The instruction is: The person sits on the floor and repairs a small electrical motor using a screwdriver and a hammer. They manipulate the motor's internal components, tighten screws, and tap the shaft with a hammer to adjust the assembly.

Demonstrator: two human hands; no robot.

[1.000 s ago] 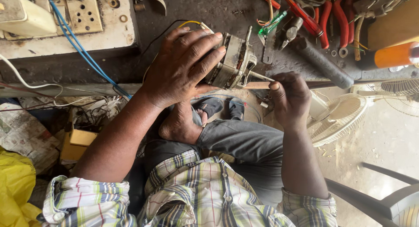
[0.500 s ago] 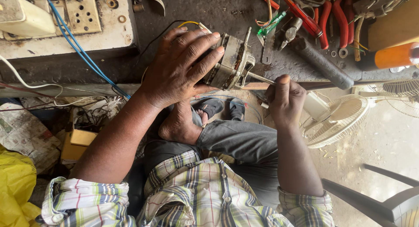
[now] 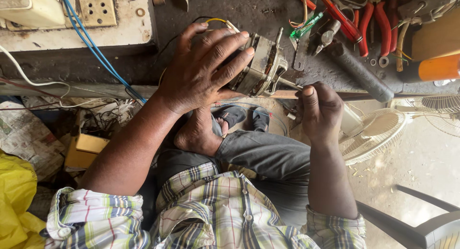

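Observation:
A small electric fan motor [image 3: 261,67] with metal housing and copper windings lies at the front edge of a dark workbench [image 3: 230,19]. My left hand [image 3: 201,69] is spread over the motor's left side and grips it. My right hand [image 3: 318,110] is closed around the handle of a thin tool whose metal shaft [image 3: 290,84] reaches the motor's right end. The tool's handle is hidden inside my fist. Yellow and black wires [image 3: 215,21] run out from behind the motor.
Red-handled pliers and screwdrivers [image 3: 364,19] lie at the bench's back right with a black tube [image 3: 359,69] and an orange cylinder [image 3: 438,67]. A socket board [image 3: 96,9] with blue cable sits back left. A white fan guard [image 3: 371,134] lies on the floor at right.
My right hand has shifted slightly toward the motor with the tool. The left hand keeps its hold on the motor.

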